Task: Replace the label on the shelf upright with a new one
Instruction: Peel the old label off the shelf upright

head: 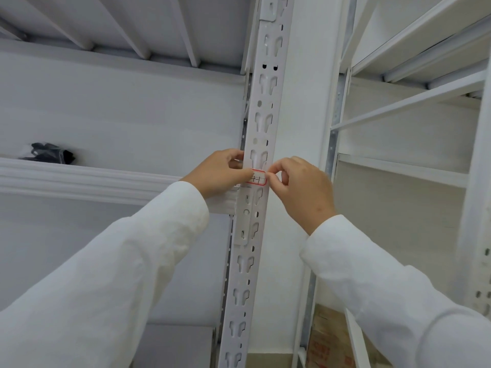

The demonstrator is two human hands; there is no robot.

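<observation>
Label (258,178): a small white paper rectangle with a red border and some dark handwritten strokes, lying flat across the front face of the shelf upright (261,123), about level with the shelf beam (93,181) that meets the post from the left. Both hands are on it. The left hand (219,172) has its fingers curled around the post's left edge and its thumb pressed on the label's left end. The right hand (299,187) is closed in a pinch, thumb and forefinger meeting at the label's right edge; whether that edge is lifted or stuck down cannot be told. Both arms wear loose white sleeves of creased fabric.

The upright is a painted white metal strip, smooth, punched along its length with paired keyhole-shaped slots and small round holes. The beam to the left is white with ridged, stepped moulding along its face. On the shelf above it, well to the left, sits a crumpled dark bag (47,153) with a glossy plastic look. Low down to the right of the post, a brown cardboard box (329,338) with red printing shows.
</observation>
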